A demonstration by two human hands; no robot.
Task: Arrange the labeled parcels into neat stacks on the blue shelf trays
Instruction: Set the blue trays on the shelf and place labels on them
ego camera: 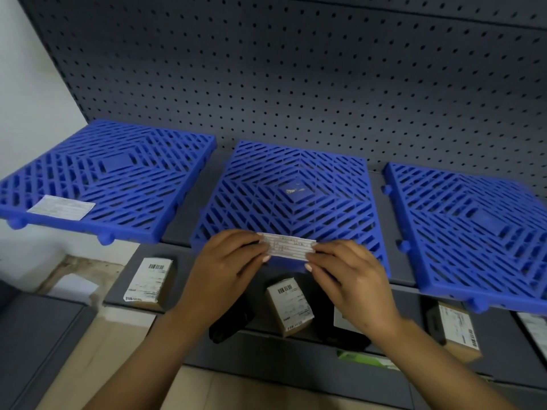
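Note:
Three blue slatted trays lie side by side on a grey shelf: left tray (124,173), middle tray (299,184), right tray (473,232). My left hand (228,261) and my right hand (346,270) pinch the two ends of a white paper label (288,247) at the front edge of the middle tray. Another white label (62,207) lies flat on the left tray's front corner. On the shelf below sit labeled brown parcels: one at the left (149,284), one in the middle (290,306), one at the right (458,332).
A grey pegboard (296,69) backs the shelf. A black object (229,327) lies on the lower shelf under my left wrist. A green item (364,359) shows lower down. A white wall (26,84) stands at the left, with the floor below.

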